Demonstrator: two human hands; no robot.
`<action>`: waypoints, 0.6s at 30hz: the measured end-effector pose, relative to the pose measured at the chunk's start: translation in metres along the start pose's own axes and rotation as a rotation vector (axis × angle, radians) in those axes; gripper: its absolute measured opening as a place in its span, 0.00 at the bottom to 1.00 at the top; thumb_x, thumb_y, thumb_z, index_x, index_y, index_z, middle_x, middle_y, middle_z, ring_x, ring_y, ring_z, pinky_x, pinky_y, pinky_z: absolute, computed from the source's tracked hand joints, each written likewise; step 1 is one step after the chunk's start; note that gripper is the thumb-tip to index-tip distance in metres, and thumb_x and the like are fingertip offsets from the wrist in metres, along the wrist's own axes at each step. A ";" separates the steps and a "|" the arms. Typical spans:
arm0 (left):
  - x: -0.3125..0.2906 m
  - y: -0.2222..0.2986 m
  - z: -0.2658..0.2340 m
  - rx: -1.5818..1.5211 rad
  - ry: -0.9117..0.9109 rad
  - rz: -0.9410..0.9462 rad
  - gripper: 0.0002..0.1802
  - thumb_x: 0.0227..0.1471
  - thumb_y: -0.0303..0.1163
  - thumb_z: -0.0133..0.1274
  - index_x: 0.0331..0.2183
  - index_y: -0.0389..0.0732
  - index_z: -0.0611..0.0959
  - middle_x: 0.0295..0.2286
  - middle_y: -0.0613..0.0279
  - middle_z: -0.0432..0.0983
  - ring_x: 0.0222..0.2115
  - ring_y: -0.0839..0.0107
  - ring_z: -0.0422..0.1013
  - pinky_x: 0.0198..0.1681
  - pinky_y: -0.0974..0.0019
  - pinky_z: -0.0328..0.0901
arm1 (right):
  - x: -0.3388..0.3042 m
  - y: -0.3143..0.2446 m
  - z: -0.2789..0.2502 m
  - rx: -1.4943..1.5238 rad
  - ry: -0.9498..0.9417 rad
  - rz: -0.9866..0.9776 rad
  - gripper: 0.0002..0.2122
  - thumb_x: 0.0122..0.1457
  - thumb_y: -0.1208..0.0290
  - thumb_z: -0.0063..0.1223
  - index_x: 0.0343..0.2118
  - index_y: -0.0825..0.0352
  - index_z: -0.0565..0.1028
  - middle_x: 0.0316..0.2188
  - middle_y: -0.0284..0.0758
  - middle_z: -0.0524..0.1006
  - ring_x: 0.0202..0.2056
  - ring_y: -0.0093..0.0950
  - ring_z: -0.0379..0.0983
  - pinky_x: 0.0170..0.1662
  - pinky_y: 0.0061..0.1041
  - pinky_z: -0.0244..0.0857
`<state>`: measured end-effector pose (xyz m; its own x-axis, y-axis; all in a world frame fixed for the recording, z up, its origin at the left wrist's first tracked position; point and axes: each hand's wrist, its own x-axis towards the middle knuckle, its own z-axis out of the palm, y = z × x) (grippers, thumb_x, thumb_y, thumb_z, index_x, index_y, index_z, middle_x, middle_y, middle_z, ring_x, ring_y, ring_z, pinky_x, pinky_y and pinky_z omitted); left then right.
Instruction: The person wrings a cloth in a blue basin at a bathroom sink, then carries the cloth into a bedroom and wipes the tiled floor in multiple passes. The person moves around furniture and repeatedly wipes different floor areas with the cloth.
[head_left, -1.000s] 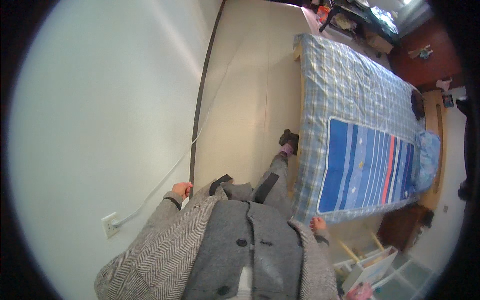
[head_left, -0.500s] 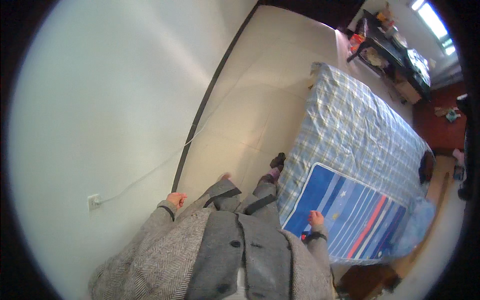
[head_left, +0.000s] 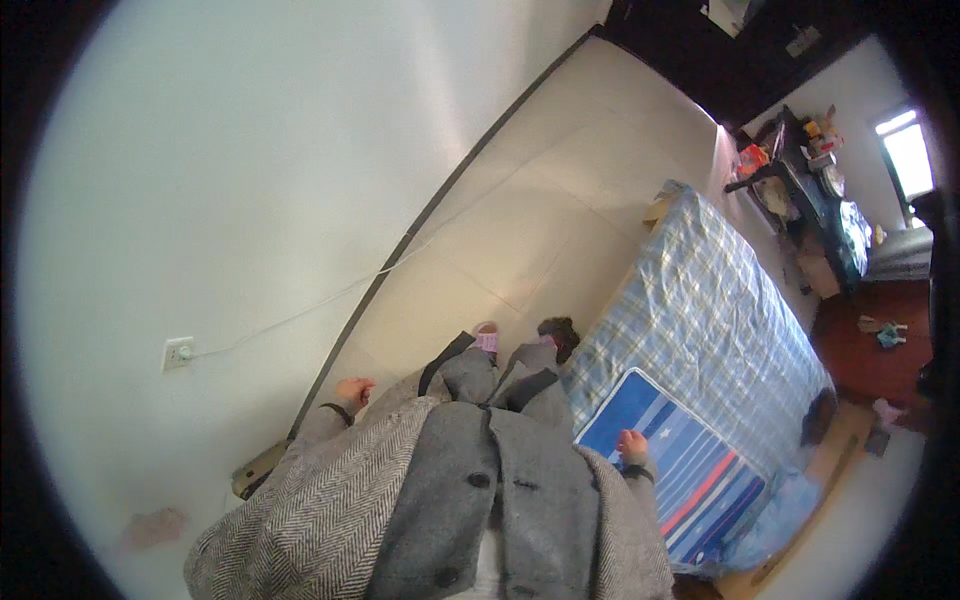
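My left hand (head_left: 355, 391) hangs by the white wall, low on the left, its fingers curled in and nothing visible in them. Over the near side of the bed, my right hand (head_left: 632, 444) is also loosely closed, with no object showing in it. It appears in front of a blue striped mat (head_left: 685, 475) with a red stripe, which lies on a plaid bedsheet (head_left: 710, 310). Whether this hand touches the mat I cannot tell. Both arms are in grey herringbone sleeves with dark bands at the wrists.
A white cable runs from a wall outlet (head_left: 178, 354) across the pale tiled floor (head_left: 500, 220). Beyond the bed stands a dark table (head_left: 815, 185) piled with things. A dark door or cabinet (head_left: 690, 50) is at the far end. A beige box-like object (head_left: 258, 470) sits by the wall.
The view has swung, so the bed and table sit lower and more of the dark far end shows. My left foot in a pink slipper has come forward. Both hands stay curled.
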<state>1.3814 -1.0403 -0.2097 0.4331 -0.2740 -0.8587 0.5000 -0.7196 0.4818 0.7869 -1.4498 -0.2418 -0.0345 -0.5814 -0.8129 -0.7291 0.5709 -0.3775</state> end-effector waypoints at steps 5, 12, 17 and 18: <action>0.002 -0.003 -0.010 -0.208 0.070 -0.155 0.05 0.49 0.30 0.56 0.26 0.40 0.80 0.15 0.69 0.67 0.15 0.77 0.61 0.17 0.70 0.57 | -0.001 -0.012 0.003 0.043 0.005 0.075 0.14 0.56 0.59 0.51 0.36 0.65 0.75 0.24 0.34 0.75 0.21 0.27 0.72 0.19 0.28 0.62; 0.023 -0.006 -0.003 -0.444 0.047 -0.129 0.09 0.51 0.33 0.53 0.23 0.41 0.76 0.15 0.68 0.65 0.16 0.75 0.61 0.19 0.69 0.57 | -0.007 -0.020 -0.014 -0.172 -0.070 -0.063 0.13 0.57 0.59 0.50 0.38 0.65 0.74 0.26 0.36 0.77 0.21 0.28 0.72 0.19 0.29 0.62; 0.019 -0.007 0.008 -0.447 -0.011 -0.142 0.09 0.52 0.34 0.54 0.25 0.40 0.78 0.15 0.68 0.63 0.16 0.74 0.61 0.19 0.68 0.57 | 0.031 -0.034 -0.037 -0.316 -0.097 -0.229 0.13 0.50 0.67 0.54 0.39 0.63 0.75 0.29 0.35 0.77 0.28 0.30 0.74 0.28 0.33 0.68; 0.018 -0.008 0.010 -0.462 -0.010 -0.163 0.09 0.53 0.34 0.53 0.25 0.40 0.78 0.15 0.68 0.64 0.16 0.74 0.60 0.19 0.68 0.57 | 0.039 -0.039 -0.039 -0.354 -0.107 -0.295 0.14 0.48 0.69 0.56 0.40 0.62 0.75 0.30 0.35 0.77 0.29 0.30 0.75 0.31 0.34 0.69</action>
<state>1.3784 -1.0459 -0.2306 0.3153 -0.1895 -0.9299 0.8421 -0.3959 0.3662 0.7867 -1.5176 -0.2416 0.2661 -0.6153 -0.7420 -0.8860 0.1472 -0.4398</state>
